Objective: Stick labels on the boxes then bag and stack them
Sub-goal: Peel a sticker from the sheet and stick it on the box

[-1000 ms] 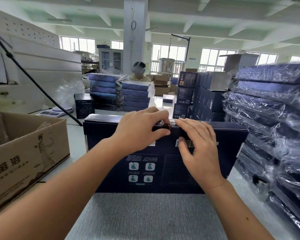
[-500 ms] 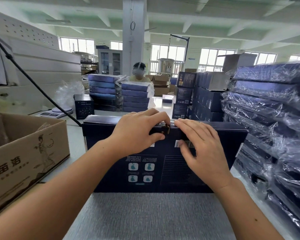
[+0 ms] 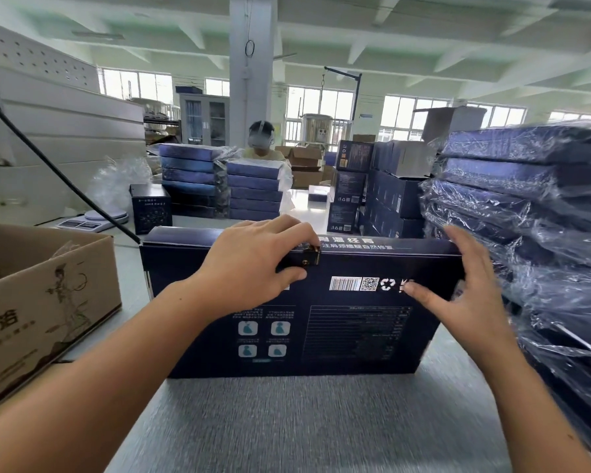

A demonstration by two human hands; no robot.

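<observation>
A flat dark blue box (image 3: 348, 332) stands on its long edge on the grey table (image 3: 304, 421), its printed back facing me. My left hand (image 3: 253, 261) curls over the box's top edge near the middle, fingers and thumb pressing a small dark and gold label (image 3: 309, 257) wrapped over that edge. My right hand (image 3: 464, 285) is at the box's right end, fingers spread over the top corner and thumb on the face beside the barcode (image 3: 345, 283). The view of the right hand is slightly blurred.
A tall stack of plastic-bagged blue boxes (image 3: 526, 213) fills the right side. An open cardboard carton (image 3: 45, 302) sits at the left. Behind are a kitchen scale (image 3: 93, 220), more box stacks (image 3: 253, 189) and a seated person (image 3: 261, 141). A black cable (image 3: 58, 175) slants down to the box.
My right hand has slid from beside the label to the box's right end, uncovering the barcode. My left hand has stayed on the label.
</observation>
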